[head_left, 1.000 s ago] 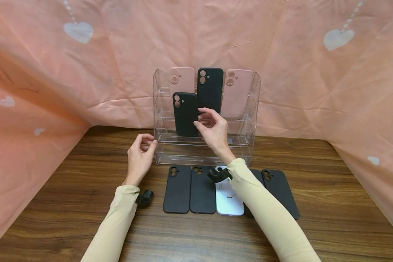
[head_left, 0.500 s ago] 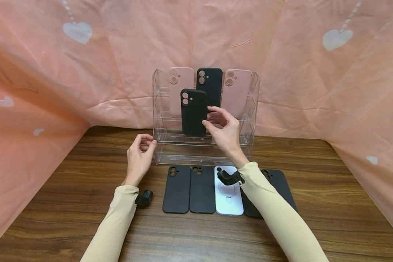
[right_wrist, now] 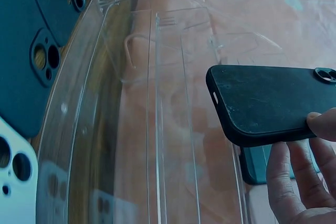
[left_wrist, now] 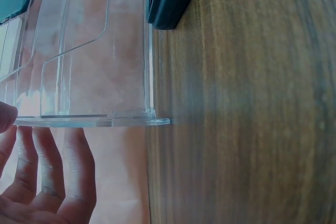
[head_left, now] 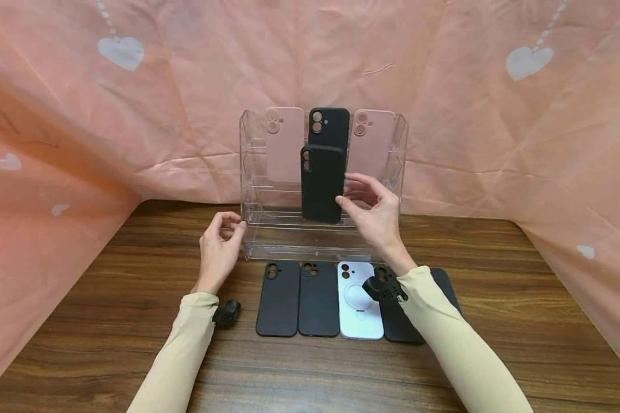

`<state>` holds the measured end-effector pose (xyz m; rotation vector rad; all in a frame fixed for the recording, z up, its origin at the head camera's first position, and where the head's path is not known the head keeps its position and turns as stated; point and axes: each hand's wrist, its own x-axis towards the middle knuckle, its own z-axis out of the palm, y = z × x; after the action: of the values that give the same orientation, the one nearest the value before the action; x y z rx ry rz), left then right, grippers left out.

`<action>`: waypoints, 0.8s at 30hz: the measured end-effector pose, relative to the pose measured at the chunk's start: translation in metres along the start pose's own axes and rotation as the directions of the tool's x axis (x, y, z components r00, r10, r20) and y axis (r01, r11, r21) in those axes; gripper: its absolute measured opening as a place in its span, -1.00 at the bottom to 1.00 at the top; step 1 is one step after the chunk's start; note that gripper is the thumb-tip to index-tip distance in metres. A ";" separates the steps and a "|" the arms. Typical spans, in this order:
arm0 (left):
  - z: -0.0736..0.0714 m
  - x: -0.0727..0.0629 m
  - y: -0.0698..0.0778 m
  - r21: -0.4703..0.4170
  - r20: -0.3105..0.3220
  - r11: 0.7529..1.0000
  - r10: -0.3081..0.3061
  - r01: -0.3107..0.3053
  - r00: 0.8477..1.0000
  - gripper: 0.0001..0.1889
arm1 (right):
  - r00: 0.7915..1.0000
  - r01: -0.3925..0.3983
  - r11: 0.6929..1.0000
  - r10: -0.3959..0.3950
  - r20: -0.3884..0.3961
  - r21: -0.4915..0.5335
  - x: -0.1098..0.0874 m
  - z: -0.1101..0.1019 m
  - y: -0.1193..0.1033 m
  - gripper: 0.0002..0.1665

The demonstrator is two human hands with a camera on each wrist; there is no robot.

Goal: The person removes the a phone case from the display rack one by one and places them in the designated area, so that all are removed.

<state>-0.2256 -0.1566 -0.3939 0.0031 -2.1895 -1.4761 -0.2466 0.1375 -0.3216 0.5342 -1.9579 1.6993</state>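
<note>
My right hand (head_left: 374, 215) pinches a black phone case (head_left: 321, 186) by its right edge, thumb in front and fingers behind. The case is upright before the middle of a clear stepped display rack (head_left: 310, 252); the right wrist view shows its bottom end over the rack's tiers. My left hand (head_left: 219, 249) grips the rack's left side panel (left_wrist: 79, 121), thumb on the inner face and fingers outside. On the rack's top tier stand a pink phone case (head_left: 284, 146), another black case (head_left: 329, 126) and a second pink case (head_left: 373, 137).
A row of cases lies flat before the rack: two black ones (head_left: 278, 298) (head_left: 318, 301), a white case (head_left: 361, 321) with a ring, and more black ones (head_left: 403, 327) partly under my right forearm. Pink cloth (head_left: 186, 86) hangs behind the wooden table (head_left: 108, 298).
My right hand has carried the black case rightward along the rack, from the left pink case to in front of the upper black one. The left hand stays at the rack's side.
</note>
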 end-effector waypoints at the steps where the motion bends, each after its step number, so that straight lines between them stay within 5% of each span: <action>1: 0.000 0.000 0.000 0.001 0.000 1.000 0.000 0.000 1.000 -0.85 | 1.000 0.002 1.000 -0.002 0.000 -0.002 -0.001 -0.002 -0.001 -0.47; 24: -0.001 0.001 -0.001 0.004 -0.004 1.000 0.000 0.000 1.000 -0.85 | 0.999 -0.014 0.993 0.010 -0.034 -0.116 -0.019 -0.062 -0.003 -0.47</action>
<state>-0.2264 -0.1583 -0.3941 0.0077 -2.1889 -1.4712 -0.2230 0.1974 -0.3236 0.4493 -2.0249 1.5801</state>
